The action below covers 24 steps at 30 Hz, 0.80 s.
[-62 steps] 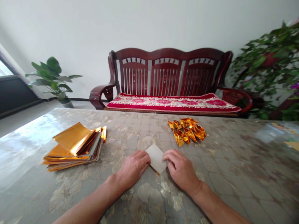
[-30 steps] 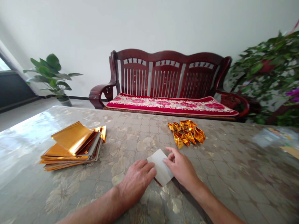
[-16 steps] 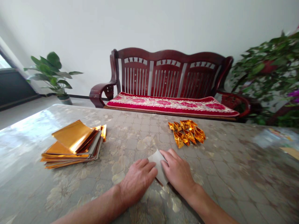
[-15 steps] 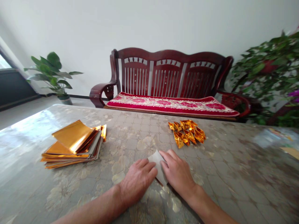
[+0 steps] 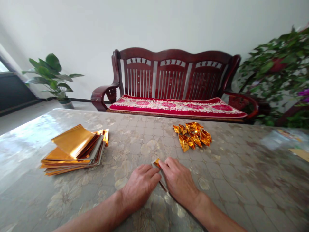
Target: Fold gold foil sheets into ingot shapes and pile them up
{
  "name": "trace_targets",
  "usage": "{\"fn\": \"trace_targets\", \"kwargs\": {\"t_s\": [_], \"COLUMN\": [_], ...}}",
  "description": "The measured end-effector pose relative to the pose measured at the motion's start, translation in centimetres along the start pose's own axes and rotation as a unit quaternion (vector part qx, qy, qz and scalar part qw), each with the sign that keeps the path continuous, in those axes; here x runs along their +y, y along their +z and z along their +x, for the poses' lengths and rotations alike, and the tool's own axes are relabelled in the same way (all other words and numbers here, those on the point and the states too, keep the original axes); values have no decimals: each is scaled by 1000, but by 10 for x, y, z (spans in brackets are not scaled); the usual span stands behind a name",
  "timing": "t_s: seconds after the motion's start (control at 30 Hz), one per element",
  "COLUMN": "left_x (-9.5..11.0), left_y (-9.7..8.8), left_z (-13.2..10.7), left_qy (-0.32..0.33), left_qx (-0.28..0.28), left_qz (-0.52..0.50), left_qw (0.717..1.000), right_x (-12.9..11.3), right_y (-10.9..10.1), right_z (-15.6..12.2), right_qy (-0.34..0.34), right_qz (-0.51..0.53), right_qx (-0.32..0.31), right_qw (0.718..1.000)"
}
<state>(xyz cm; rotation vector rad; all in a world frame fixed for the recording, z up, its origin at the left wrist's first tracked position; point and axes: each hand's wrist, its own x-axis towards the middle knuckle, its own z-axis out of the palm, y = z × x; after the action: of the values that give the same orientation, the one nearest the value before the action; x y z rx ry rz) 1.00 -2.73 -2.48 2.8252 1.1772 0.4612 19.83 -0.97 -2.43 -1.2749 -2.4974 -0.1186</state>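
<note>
Between my two hands a small sheet of gold foil paper (image 5: 157, 163) lies on the table, partly folded. Its gold side shows at the far corner, and a thin folded edge peeks out near my wrists; most of the sheet is hidden under my fingers. My left hand (image 5: 142, 182) presses on the sheet's left side with curled fingers. From the right, my right hand (image 5: 178, 175) holds the turned-over corner under its thumb and fingers. Beyond them sits a cluster of folded gold foil ingots (image 5: 195, 137). A stack of gold foil sheets (image 5: 74, 148) stands to the left.
A patterned cover lies over the table (image 5: 135, 135). At the right edge rests a clear plastic bag (image 5: 282, 140) near a piece of cardboard (image 5: 299, 154). Behind the table stands a wooden bench (image 5: 171, 74), with potted plants (image 5: 55, 75) on either side.
The grey back of the sheet was broadly visible before; now its far right side is folded over, showing gold. My right hand has shifted slightly left with the fold.
</note>
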Motion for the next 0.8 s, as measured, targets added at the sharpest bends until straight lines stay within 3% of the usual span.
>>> {"fn": "trace_targets", "kwargs": {"t_s": [0.2, 0.5, 0.8], "left_x": [1, 4, 4], "left_y": [0, -1, 0], "left_z": [-1, 1, 1], "left_qy": [-2, -54, -45], "left_qx": [-14, -24, -23], "left_qz": [-3, 5, 28], "left_qw": [1000, 998, 998], "right_x": [-6, -9, 14], "right_y": [-4, -3, -8], "right_z": [1, 3, -8], "right_qy": [11, 29, 6], "right_qz": [-13, 7, 226], "right_qx": [-29, -42, -5], "right_qw": [999, 999, 974]}}
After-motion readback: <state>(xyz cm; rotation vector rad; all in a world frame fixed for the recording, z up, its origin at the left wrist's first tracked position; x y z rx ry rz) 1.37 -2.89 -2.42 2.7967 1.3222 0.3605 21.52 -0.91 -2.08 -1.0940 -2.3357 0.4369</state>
